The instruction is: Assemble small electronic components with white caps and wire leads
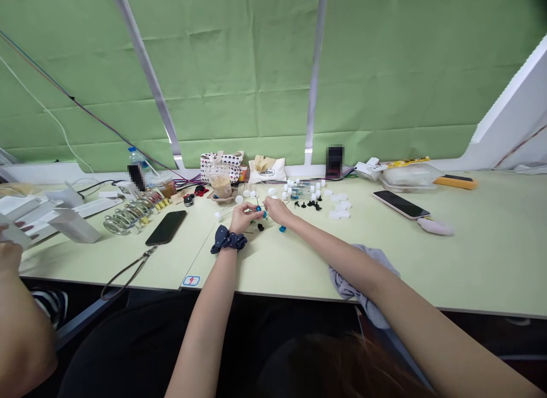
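Note:
My left hand (245,216), with a dark scrunchie (228,240) on its wrist, pinches a small blue piece (258,208) that has a thin dark stem. Right beside it, my right hand (277,211) is closed at the fingertips near the same piece; what it grips is too small to make out. Below the hands lie another blue piece (282,229) and a small black part (260,227). Several black parts (314,205) lie to the right. Beyond them are small clear vials with white caps (299,191) and white round discs (341,207).
A drink cup (221,187) and a patterned bag (222,165) stand at the back. A dark phone (166,228) and a row of clear rings (132,215) lie left, near another person's hand (9,256). Rightward are a second phone (400,204), a plastic container (410,174) and a grey cloth (371,272).

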A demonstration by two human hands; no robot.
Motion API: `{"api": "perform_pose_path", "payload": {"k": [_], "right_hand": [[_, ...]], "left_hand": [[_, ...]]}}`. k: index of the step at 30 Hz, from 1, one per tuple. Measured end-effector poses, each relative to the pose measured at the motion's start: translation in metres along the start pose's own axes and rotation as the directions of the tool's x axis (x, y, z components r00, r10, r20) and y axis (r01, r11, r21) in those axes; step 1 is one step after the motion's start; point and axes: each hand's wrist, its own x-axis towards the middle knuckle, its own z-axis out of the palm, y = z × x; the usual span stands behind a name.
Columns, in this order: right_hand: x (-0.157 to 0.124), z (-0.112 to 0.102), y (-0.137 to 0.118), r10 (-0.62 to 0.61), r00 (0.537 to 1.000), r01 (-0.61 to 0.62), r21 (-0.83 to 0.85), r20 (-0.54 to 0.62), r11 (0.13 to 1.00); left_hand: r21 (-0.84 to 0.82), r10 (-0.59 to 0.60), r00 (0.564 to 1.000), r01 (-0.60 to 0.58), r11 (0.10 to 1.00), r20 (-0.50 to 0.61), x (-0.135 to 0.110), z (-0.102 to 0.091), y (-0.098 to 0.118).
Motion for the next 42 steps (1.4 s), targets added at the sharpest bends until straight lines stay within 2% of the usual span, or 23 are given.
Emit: {"api": "perform_pose_path", "payload": {"k": [5, 9, 18, 23, 29, 31, 37, 42], "right_hand": [[-0.003, -0.001, -0.002, -0.106, 0.993, 0.110, 0.101, -0.043, 0.989], [-0.007, -0.002, -0.002, -0.173, 0.977, 0.187, 0.115, -0.121, 0.976], [-0.010, 0.002, -0.003, -0.162, 0.954, 0.164, -0.013, -0.251, 0.986], [-0.009, 0.002, -0.005, -0.136, 0.962, 0.129, -0.046, -0.237, 0.991], [-0.004, 0.005, -0.002, -0.105, 0.992, 0.111, 0.086, -0.074, 0.990], [-0.004, 0.007, -0.001, -0.094, 0.994, 0.101, 0.137, -0.056, 0.985], [-0.006, 0.008, 0.002, -0.129, 0.990, 0.142, 0.307, -0.063, 0.941], [-0.006, 0.007, 0.001, -0.187, 0.970, 0.226, 0.282, -0.157, 0.933]], "left_hand": [[-0.001, 0.007, 1.000, -0.007, 1.000, -0.020, 0.001, -0.001, -0.001], [-0.001, 0.000, 1.000, 0.000, 1.000, -0.010, -0.001, 0.000, 0.002], [-0.001, -0.012, 1.000, 0.012, 1.000, 0.014, -0.004, 0.003, 0.009], [-0.011, -0.018, 0.999, 0.018, 1.000, 0.030, -0.006, 0.004, 0.013], [-0.009, -0.029, 0.999, 0.030, 1.000, 0.031, -0.005, 0.004, 0.010], [0.010, -0.030, 0.999, 0.030, 0.999, 0.034, -0.005, 0.004, 0.010], [0.032, -0.012, 1.000, 0.012, 0.999, 0.004, -0.006, 0.004, 0.013], [0.030, -0.024, 1.000, 0.023, 0.999, 0.016, -0.007, 0.006, 0.016]]}}
